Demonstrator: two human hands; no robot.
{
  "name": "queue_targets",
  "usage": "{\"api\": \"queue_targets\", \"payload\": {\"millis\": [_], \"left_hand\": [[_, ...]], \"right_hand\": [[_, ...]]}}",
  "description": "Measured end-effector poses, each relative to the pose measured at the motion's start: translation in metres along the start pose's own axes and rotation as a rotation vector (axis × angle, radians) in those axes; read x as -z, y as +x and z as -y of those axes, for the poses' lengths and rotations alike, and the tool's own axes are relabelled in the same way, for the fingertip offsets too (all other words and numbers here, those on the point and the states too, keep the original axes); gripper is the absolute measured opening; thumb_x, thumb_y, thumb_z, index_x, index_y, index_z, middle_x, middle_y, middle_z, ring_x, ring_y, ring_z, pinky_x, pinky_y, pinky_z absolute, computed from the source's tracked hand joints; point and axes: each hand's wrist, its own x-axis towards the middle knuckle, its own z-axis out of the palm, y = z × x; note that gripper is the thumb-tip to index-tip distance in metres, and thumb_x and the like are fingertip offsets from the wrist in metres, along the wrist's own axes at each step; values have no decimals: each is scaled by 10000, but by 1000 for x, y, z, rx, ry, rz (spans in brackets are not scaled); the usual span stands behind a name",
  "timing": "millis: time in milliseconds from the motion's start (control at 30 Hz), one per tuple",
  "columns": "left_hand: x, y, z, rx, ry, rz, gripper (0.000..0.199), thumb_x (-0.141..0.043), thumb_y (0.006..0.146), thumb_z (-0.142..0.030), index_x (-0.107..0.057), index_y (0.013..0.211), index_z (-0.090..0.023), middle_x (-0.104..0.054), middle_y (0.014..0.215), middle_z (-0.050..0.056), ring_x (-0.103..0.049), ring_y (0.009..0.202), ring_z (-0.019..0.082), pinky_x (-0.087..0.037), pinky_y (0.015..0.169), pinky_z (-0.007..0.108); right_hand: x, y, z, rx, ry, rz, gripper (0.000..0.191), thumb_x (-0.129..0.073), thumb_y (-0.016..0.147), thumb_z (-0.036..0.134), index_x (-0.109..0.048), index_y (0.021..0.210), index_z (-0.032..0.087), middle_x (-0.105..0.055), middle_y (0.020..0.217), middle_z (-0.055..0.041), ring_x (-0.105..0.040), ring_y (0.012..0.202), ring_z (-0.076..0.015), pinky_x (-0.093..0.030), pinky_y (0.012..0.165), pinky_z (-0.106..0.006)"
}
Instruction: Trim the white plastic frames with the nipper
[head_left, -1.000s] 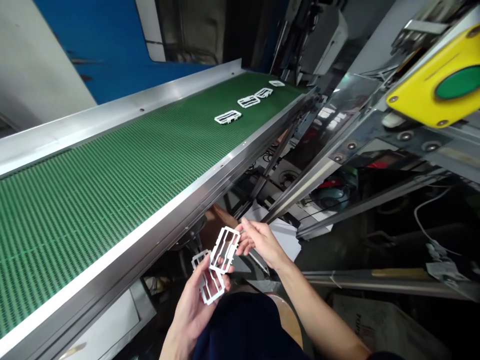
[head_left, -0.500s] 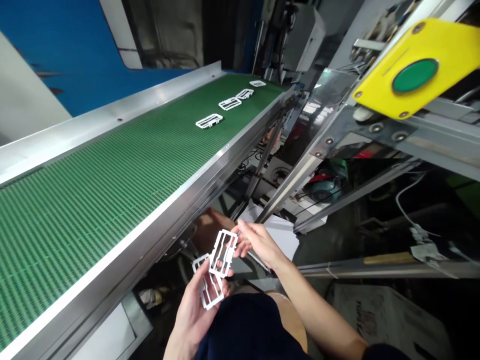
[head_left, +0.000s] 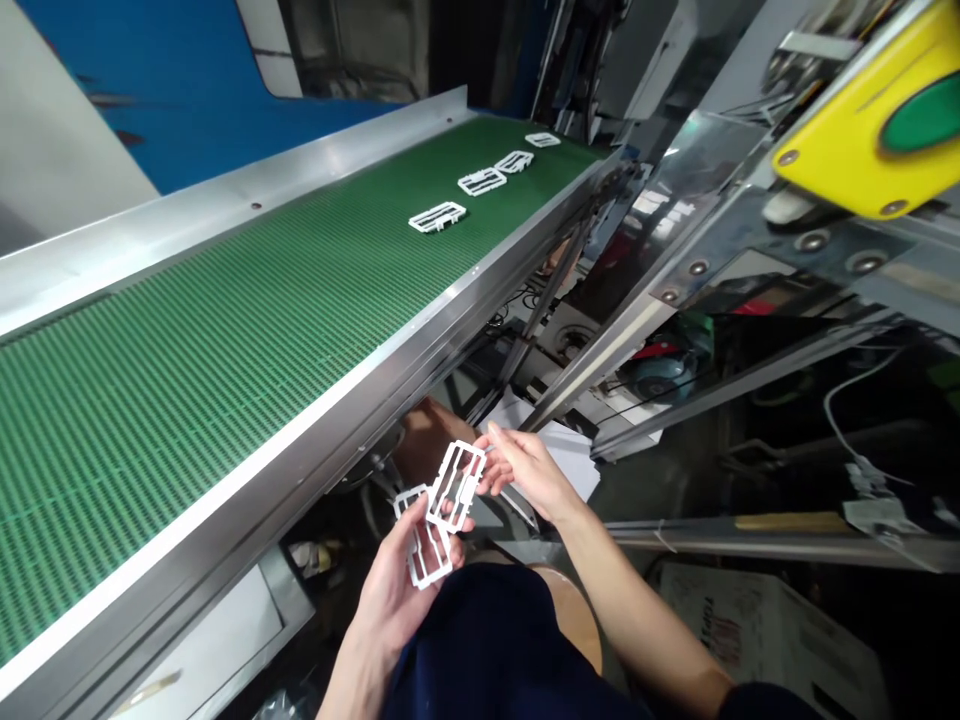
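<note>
My left hand (head_left: 394,575) is closed on two white plastic frames. The lower frame (head_left: 429,556) lies across its fingers, and the upper frame (head_left: 468,490) overlaps it, tilted, under the thumb. My right hand (head_left: 529,472) is at the right edge of the upper frame, its fingers curled and its fingertips against or just behind that edge. Several similar white frames (head_left: 437,217) lie in a row on the far part of the green conveyor belt (head_left: 247,330).
The conveyor's metal side rail (head_left: 315,425) runs diagonally beyond my hands. A yellow box with a green button (head_left: 847,140) is at the upper right, above metal framework. A white box (head_left: 765,630) stands low on the right; white sheets (head_left: 566,460) lie beyond my right hand.
The view has shifted, so the belt and its frames appear higher and further right. Both hands hold nearly the same pose around the two frames.
</note>
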Motion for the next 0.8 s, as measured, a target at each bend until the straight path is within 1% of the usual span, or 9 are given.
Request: {"api": "queue_targets", "payload": {"millis": [233,333,433,567,667,800], "left_hand": [[3,0,-1,-32,8,28,225,-473,882,-312,-576,895,-112,-662,803,127,-569,562,155,-480,596,298],[1,0,-2,-18,-6,54,233,-470,881,-331,-572,891,-121,-657,785,107,-573,570,154,-471,596,281],[0,1,-1,-12,-3,79,233,-482,872,-338,-578,874,-125,-653,761,92,-564,550,148,-464,584,269],[1,1,1,-12,15,67,241,-493,862,-341,-591,872,-122,-656,752,93,-564,549,155,-467,583,274],[0,1,2,2,24,58,250,-495,859,-347,-595,883,-118,-659,748,95,-575,552,164,-471,589,279],[0,1,2,22,13,84,247,-496,859,-347,-596,865,-121,-664,780,104,-590,562,169,-475,595,275]], "right_hand": [[-2,3,0,19,-27,33,455,-467,825,569,-578,862,130,-651,701,-55,-618,525,-110,-430,436,-160],[-2,3,-1,46,-73,37,440,-470,828,556,-591,881,136,-638,685,-35,-591,488,-90,-419,429,-161],[-4,3,-1,95,-135,41,413,-493,824,533,-599,861,136,-641,685,-29,-545,440,-68,-408,415,-164],[-7,2,-2,110,-218,61,367,-530,818,487,-612,910,142,-665,724,-39,-536,451,-64,-420,430,-167],[-7,-1,-2,100,-222,76,343,-542,819,456,-613,940,143,-663,713,-34,-543,462,-67,-431,444,-170],[-5,-2,-3,110,-203,81,322,-542,824,435,-609,933,140,-661,724,-36,-556,483,-73,-445,468,-180]]}}
